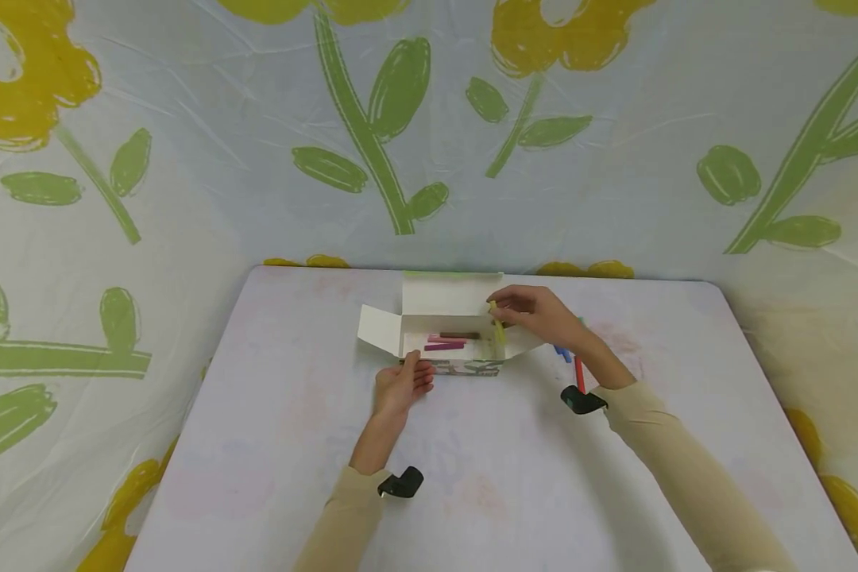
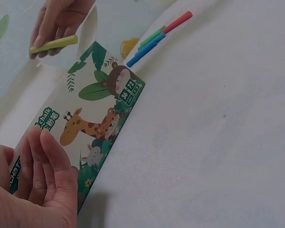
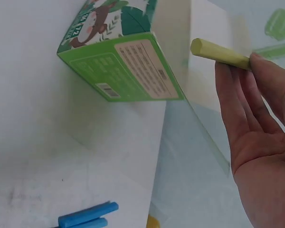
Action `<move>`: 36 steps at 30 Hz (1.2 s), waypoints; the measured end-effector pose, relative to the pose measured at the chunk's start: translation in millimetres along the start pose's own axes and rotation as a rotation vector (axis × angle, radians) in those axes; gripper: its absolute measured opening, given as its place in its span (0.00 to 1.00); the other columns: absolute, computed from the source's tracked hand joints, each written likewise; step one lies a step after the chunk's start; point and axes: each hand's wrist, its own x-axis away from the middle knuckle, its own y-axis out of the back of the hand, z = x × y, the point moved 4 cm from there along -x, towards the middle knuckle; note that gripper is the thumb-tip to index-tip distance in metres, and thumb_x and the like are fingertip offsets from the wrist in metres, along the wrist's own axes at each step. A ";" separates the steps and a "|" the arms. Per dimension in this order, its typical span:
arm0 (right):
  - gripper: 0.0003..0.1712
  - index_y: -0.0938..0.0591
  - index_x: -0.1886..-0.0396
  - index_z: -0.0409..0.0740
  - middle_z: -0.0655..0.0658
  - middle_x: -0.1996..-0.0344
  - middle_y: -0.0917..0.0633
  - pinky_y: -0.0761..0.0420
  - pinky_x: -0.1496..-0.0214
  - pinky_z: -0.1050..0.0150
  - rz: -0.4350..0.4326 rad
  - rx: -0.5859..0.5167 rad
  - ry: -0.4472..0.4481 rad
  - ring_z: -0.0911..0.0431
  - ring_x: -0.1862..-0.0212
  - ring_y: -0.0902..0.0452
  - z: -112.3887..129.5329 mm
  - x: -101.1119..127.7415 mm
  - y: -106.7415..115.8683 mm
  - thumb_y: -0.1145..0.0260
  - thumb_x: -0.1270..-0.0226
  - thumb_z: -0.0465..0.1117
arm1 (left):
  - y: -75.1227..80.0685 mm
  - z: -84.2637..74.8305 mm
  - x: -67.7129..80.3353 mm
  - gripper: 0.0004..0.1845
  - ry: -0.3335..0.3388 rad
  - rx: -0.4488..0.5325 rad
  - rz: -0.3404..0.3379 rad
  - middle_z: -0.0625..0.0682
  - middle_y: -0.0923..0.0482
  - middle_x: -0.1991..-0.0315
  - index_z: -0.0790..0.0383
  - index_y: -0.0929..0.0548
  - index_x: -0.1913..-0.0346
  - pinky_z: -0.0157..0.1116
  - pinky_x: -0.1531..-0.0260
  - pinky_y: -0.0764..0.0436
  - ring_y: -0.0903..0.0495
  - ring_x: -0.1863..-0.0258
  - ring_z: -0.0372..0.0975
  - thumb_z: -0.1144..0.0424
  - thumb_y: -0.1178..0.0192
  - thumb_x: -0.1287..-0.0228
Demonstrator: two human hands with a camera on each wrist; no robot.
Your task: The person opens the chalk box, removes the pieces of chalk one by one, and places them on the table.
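An open cardboard chalk box with animal pictures on its front stands near the far side of the table. My left hand holds its front wall near the left corner, thumb at the rim and fingers against the printed panel. Between thumb and fingertips, my right hand pinches a yellow chalk stick over the right end of the box. Inside lie a purple chalk stick, a pink one and a dark brown one.
Right of the box, blue chalk sticks, a red chalk stick and a green one lie on the white table. The box's flaps stick outward. Behind the table hangs a flower-patterned cloth.
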 end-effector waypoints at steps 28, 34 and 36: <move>0.30 0.25 0.31 0.41 0.42 0.37 0.20 0.15 0.46 0.67 -0.144 -0.146 -0.285 0.62 0.47 0.17 -37.4 65.2 54.8 0.35 0.24 0.53 | 1.4 0.4 -1.6 0.18 0.000 -0.002 -0.001 0.53 0.14 0.74 0.74 0.14 0.64 0.29 0.70 0.14 0.17 0.76 0.34 0.58 0.40 0.24; 0.30 0.25 0.31 0.43 0.44 0.39 0.19 0.16 0.45 0.67 -0.183 -0.146 -0.320 0.65 0.47 0.18 -52.3 86.2 61.9 0.36 0.23 0.54 | 1.9 0.7 -1.5 0.18 -0.003 -0.004 0.007 0.53 0.14 0.73 0.73 0.15 0.64 0.29 0.69 0.14 0.18 0.75 0.34 0.58 0.40 0.24; 0.32 0.27 0.29 0.41 0.43 0.39 0.19 0.16 0.45 0.68 -0.184 -0.134 -0.333 0.67 0.48 0.19 -58.2 94.1 63.5 0.37 0.23 0.54 | 1.9 0.6 -1.5 0.18 -0.003 -0.005 0.008 0.53 0.14 0.73 0.73 0.15 0.64 0.29 0.70 0.14 0.18 0.75 0.34 0.58 0.40 0.24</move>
